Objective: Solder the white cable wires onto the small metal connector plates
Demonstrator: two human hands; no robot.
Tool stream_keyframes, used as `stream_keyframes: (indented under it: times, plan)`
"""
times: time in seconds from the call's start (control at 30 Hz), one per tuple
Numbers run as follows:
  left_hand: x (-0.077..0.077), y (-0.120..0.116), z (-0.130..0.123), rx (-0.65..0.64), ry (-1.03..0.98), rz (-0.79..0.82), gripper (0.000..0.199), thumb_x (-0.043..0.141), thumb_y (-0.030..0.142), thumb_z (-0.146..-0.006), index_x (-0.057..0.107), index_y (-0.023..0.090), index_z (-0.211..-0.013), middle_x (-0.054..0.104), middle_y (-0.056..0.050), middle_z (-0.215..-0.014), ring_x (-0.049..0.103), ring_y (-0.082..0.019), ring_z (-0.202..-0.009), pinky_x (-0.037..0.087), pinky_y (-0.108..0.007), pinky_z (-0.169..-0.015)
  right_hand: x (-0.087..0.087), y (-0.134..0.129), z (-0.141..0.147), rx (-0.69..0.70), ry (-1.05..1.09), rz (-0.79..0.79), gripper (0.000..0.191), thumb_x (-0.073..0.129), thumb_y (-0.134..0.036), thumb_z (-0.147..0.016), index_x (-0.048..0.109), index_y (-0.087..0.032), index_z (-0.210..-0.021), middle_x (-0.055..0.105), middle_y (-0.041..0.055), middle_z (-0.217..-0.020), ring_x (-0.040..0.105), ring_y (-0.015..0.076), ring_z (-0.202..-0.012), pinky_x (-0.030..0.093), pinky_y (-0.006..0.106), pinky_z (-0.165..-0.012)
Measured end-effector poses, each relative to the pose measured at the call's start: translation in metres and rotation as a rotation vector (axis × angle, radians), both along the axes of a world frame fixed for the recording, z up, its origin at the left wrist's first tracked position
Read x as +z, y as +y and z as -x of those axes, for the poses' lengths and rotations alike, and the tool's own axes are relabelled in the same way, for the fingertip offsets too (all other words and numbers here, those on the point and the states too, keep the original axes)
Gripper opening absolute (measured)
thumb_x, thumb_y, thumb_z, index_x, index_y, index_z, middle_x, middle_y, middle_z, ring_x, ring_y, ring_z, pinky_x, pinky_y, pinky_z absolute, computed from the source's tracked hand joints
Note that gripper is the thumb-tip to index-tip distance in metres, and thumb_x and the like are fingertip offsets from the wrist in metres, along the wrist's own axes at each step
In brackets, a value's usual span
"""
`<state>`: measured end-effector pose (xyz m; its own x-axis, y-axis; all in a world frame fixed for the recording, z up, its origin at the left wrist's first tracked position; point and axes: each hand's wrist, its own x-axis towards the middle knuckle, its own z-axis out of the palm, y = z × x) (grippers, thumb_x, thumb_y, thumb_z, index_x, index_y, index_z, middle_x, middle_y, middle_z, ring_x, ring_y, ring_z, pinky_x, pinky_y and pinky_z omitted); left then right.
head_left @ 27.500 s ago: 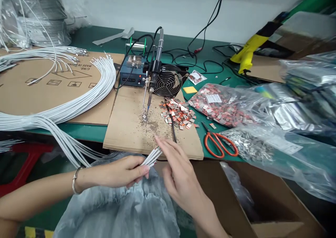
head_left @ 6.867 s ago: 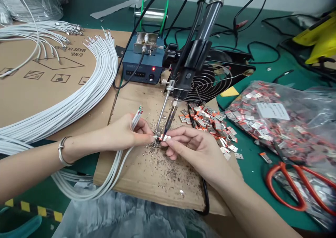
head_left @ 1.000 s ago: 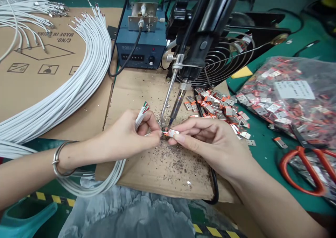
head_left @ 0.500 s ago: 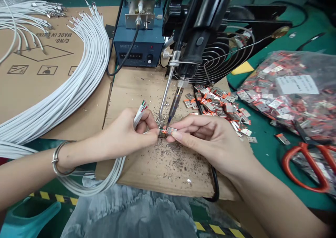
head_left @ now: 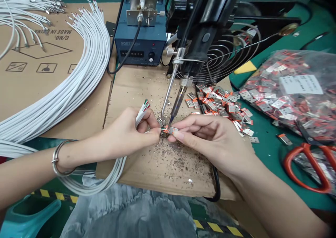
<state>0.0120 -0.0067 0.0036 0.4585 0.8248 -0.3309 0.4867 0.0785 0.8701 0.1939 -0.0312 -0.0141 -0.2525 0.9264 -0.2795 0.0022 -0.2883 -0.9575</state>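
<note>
My left hand (head_left: 136, 127) is closed around several white cables (head_left: 142, 112) with stripped coloured wire ends. Its thumb and finger pinch one cable whose wires meet the orange end of a USB connector (head_left: 172, 130). My right hand (head_left: 207, 134) pinches that connector by its metal shell between thumb and fingertips. Just above the joint sits the tip of a soldering iron (head_left: 178, 103), fixed on a stand and pointing down. Beside it a thin metal solder feed tube (head_left: 168, 94) ends close to the wires. Whether the tip touches them I cannot tell.
Loose USB connectors (head_left: 220, 101) are heaped right of the iron, before a fan (head_left: 223, 59). Further right lie a bag of connectors (head_left: 286, 94) and red-handled scissors (head_left: 308, 166). A blue solder station (head_left: 140, 42) stands behind. A big cable bundle (head_left: 89, 63) curves over cardboard at left. Solder specks cover the board.
The view has shifted slightly. Both hands keep their grip, with the wires and connector still held together under the iron tip.
</note>
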Motion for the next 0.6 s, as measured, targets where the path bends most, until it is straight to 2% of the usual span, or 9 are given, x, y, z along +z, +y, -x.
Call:
stream_keyframes:
  times: [0.2, 0.4, 0.6]
  plan:
    - [-0.0006, 0.0011, 0.0007, -0.023, 0.006, -0.005, 0.006, 0.054, 0.015, -0.068, 0.053, 0.014, -0.063, 0.034, 0.009, -0.044, 0.030, -0.004, -0.042, 0.024, -0.016, -0.039, 0.0021, 0.0010, 0.0016, -0.013, -0.047, 0.017, 0.011, 0.074, -0.023, -0.062, 0.067, -0.019, -0.070, 0.072, 0.0015, -0.062, 0.068, 0.0127, -0.059, 0.053, 0.019, -0.054]
    - [0.0013, -0.0011, 0.0005, -0.005, -0.033, -0.007, 0.006, 0.054, 0.014, -0.069, 0.053, 0.013, -0.064, 0.033, 0.010, -0.043, 0.029, -0.003, -0.041, 0.024, -0.015, -0.039, -0.0003, -0.0003, -0.0014, 0.027, 0.017, -0.011, 0.006, 0.070, -0.020, -0.070, 0.067, -0.019, -0.075, 0.072, 0.0007, -0.066, 0.068, 0.0102, -0.064, 0.053, 0.015, -0.059]
    - [0.0026, -0.0030, 0.0005, -0.002, -0.048, -0.008, 0.006, 0.054, 0.012, -0.069, 0.053, 0.013, -0.063, 0.033, 0.010, -0.043, 0.029, -0.003, -0.040, 0.023, -0.015, -0.039, -0.0040, -0.0003, -0.0033, 0.040, 0.011, -0.039, 0.007, 0.070, -0.020, -0.070, 0.066, -0.018, -0.076, 0.073, 0.0018, -0.068, 0.069, 0.0121, -0.064, 0.053, 0.018, -0.058]
